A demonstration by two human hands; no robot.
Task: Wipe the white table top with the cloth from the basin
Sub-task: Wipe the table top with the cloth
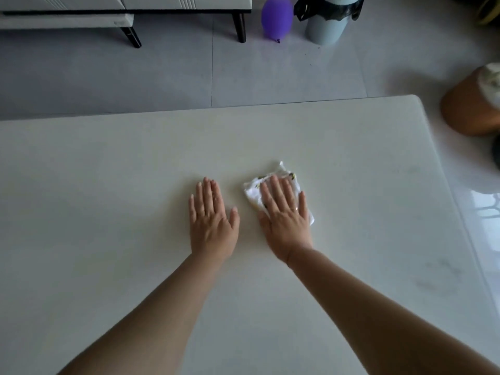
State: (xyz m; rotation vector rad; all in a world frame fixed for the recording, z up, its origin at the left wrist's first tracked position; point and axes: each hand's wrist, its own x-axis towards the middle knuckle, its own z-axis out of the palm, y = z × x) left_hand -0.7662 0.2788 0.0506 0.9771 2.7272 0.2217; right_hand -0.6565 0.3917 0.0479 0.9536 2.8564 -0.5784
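The white table top [108,185] fills most of the head view. A small white cloth [253,191] with a faint yellow-green print lies folded on it, right of centre. My right hand [285,217] lies flat on the cloth, fingers spread, pressing it to the table; most of the cloth is hidden under the palm. My left hand [212,220] rests flat on the bare table just to the left of the cloth, fingers extended, holding nothing. No basin is in view.
Beyond the table's far edge is grey tiled floor with a purple balloon [276,18], a pale bin [328,21] with a black liner and a white cabinet [121,6] on dark legs. A brown stool [468,109] stands off the table's right corner.
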